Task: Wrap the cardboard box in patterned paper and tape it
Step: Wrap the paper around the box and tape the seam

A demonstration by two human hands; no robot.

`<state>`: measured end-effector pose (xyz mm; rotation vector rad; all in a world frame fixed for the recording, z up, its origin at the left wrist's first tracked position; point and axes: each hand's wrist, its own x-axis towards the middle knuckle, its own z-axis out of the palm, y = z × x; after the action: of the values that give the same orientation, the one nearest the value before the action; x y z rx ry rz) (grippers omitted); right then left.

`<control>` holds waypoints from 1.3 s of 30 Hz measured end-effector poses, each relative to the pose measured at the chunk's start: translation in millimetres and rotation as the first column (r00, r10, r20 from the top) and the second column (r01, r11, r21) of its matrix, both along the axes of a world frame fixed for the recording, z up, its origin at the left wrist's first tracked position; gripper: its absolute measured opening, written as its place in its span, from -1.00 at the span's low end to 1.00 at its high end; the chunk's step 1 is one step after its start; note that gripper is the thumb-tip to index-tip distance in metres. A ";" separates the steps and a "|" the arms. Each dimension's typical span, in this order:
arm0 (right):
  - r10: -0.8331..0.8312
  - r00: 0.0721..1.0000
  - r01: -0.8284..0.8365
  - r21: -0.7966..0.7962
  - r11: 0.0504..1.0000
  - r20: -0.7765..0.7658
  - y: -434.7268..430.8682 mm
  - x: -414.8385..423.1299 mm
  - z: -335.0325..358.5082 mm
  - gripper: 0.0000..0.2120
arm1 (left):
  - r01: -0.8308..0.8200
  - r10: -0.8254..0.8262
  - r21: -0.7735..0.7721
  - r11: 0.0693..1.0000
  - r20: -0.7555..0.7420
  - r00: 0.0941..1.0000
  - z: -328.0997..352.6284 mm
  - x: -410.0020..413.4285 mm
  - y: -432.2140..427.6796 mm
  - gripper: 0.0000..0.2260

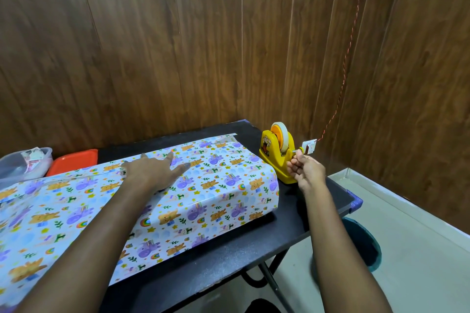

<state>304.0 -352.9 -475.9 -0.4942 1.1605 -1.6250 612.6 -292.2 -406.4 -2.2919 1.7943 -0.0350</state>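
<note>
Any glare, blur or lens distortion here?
Head view: glare streaks on the glossy patterned paper near its right fold; wide-angle lens bows the wall panels; left hand casts a soft shadow; right hand pinching tape at the yellow dispenser looks sharp.

The paper (203,193) is lying across the table (254,249), with the left hand (152,168) resting on it. Right of it the dispenser (273,157) is standing, the right hand (307,168) pinching its tape (284,139). A tray (73,161) and tub (15,165) are sitting behind, left.
</note>
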 end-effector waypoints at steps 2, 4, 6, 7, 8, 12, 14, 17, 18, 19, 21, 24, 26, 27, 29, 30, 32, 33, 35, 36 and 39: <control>-0.039 0.999 0.039 0.023 0.999 0.001 -3.3 3.9 1.7 -0.79 | 0.001 -0.001 -0.006 1.000 0.000 1.000 -0.6 0.4 -0.8 -0.31; -0.149 0.961 0.155 0.005 0.988 -0.235 -6.1 10.6 2.0 -0.80 | 0.003 -0.003 -0.007 1.000 0.001 1.000 -1.1 1.3 -1.5 -0.31; -0.222 0.893 0.222 -0.046 0.974 -0.391 -6.8 13.5 -0.8 -0.80 | 0.007 -0.007 -0.011 1.000 0.005 1.000 -1.7 1.8 -1.8 -0.31; -0.216 0.888 0.213 -0.053 0.976 -0.406 -6.4 13.7 -3.4 -0.79 | 0.010 -0.010 -0.015 1.000 0.008 1.000 -1.6 1.7 -1.7 -0.31; -0.205 0.881 0.198 -0.060 0.978 -0.427 -7.0 12.6 -6.8 -0.78 | 0.013 -0.013 -0.016 1.000 0.009 1.000 -1.6 1.9 -1.9 -0.31; -0.244 0.650 0.223 -0.127 0.967 -0.720 -6.7 8.1 -15.8 -0.75 | 0.010 -0.010 -0.022 1.000 0.005 1.000 -1.7 1.1 -1.4 -0.32; -0.276 0.585 0.261 -0.145 0.954 -0.763 -6.7 8.8 -15.7 -0.78 | 0.012 -0.012 -0.022 1.000 0.005 1.000 -1.4 0.7 -1.3 -0.32; -0.277 0.729 0.250 -0.134 0.959 -0.626 -8.7 12.1 -15.5 -0.76 | 0.014 -0.014 -0.030 0.999 0.000 1.000 -1.7 0.6 -0.6 -0.32; -0.259 0.818 0.237 -0.110 0.965 -0.513 -7.5 13.3 -14.0 -0.76 | 0.014 -0.014 -0.032 0.999 0.000 1.000 -2.0 0.5 -0.3 -0.32; -0.231 0.889 0.218 -0.078 0.973 -0.396 -6.4 13.9 -12.7 -0.76 | 0.014 -0.014 -0.033 0.999 0.001 1.000 -2.2 0.8 0.2 -0.32; -0.185 0.953 0.180 -0.042 0.983 -0.239 -3.7 13.4 -9.3 -0.77 | 0.017 -0.017 -0.031 0.999 0.004 1.000 -2.2 1.3 0.3 -0.32; -0.168 0.946 0.161 -0.048 0.986 -0.276 -2.9 11.8 -5.7 -0.75 | 0.018 -0.018 -0.034 0.999 0.005 1.000 -2.1 1.6 -0.1 -0.32; -0.159 0.932 0.148 -0.057 0.987 -0.325 -3.3 10.1 -7.1 -0.75 | 0.020 -0.019 -0.037 0.999 0.009 1.000 -2.0 1.9 -0.7 -0.32; -0.143 0.934 0.130 -0.059 0.990 -0.328 -2.8 8.2 -8.9 -0.75 | 0.019 -0.019 -0.037 0.999 0.011 1.000 -2.1 1.7 -0.6 -0.32; -0.107 0.935 0.085 -0.078 0.993 -0.339 -2.3 4.7 -10.9 -0.74 | 0.022 -0.022 -0.037 0.999 0.012 1.000 -2.3 1.6 -1.4 -0.32; -0.094 0.930 0.069 -0.081 0.994 -0.356 -2.3 3.2 -11.2 -0.72 | 0.023 -0.023 -0.037 0.999 0.010 1.000 -2.8 1.9 -2.0 -0.32; -0.081 0.916 0.058 -0.069 0.996 -0.392 -4.4 0.9 -10.0 -0.69 | 0.023 -0.023 -0.039 0.999 0.007 1.000 -3.2 2.2 -2.9 -0.32; -0.078 0.917 0.060 -0.057 0.997 -0.391 -5.4 0.2 -9.3 -0.68 | 0.022 -0.022 -0.040 0.999 0.008 1.000 -3.4 2.4 -2.9 -0.32; -0.044 0.952 0.036 -0.033 0.999 -0.304 -6.3 -1.3 -9.5 -0.70 | 0.021 -0.020 -0.039 0.999 0.009 1.000 -3.6 2.8 -2.6 -0.33; -0.016 0.971 0.011 -0.023 1.000 -0.240 -5.9 -2.2 -10.2 -0.72 | 0.021 -0.021 -0.039 0.999 0.011 1.000 -3.7 2.9 -2.6 -0.33; 0.044 0.993 -0.047 -0.032 0.998 -0.107 -4.5 -5.1 -13.3 -0.79 | 0.022 -0.022 -0.043 0.999 0.014 1.000 -3.4 1.9 -2.0 -0.33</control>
<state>298.9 -357.4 -489.2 -0.6319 1.1925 -1.5978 614.6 -294.2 -409.8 -2.2957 1.8298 -0.0934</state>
